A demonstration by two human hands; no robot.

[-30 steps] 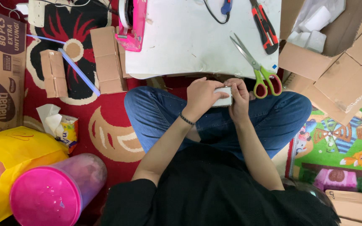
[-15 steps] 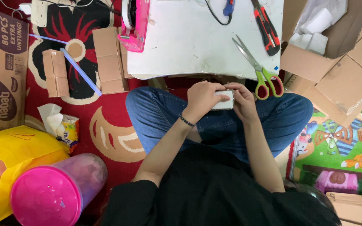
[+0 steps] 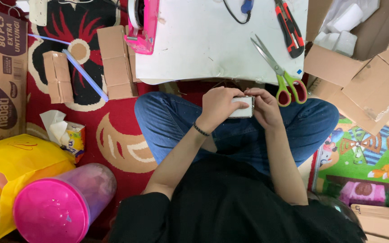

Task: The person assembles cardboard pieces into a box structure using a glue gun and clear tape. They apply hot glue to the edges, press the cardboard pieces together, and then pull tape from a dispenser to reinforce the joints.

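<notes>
I sit cross-legged in blue jeans in front of a low white board [image 3: 194, 40]. Both hands hold a small white rectangular block [image 3: 242, 107] over my lap. My left hand [image 3: 219, 105] wraps its left end, with a dark band on that wrist. My right hand [image 3: 265, 108] grips its right end, fingers curled over the edge. Just beyond my right hand, scissors with green and red handles [image 3: 281, 74] lie at the board's near edge.
On the board lie a pink tape dispenser [image 3: 144, 24], a red-and-black utility knife [image 3: 289, 27] and a dark cable [image 3: 237, 11]. Small cardboard boxes [image 3: 115, 60] and a blue straw [image 3: 84, 74] lie on the red rug at left. A pink-lidded jar [image 3: 57, 207], yellow bag [image 3: 10, 166], tissues and flattened cardboard [image 3: 365, 81] surround me.
The view has shifted slightly. Both hands stay closed on the white block over my lap, with only small finger movement.
</notes>
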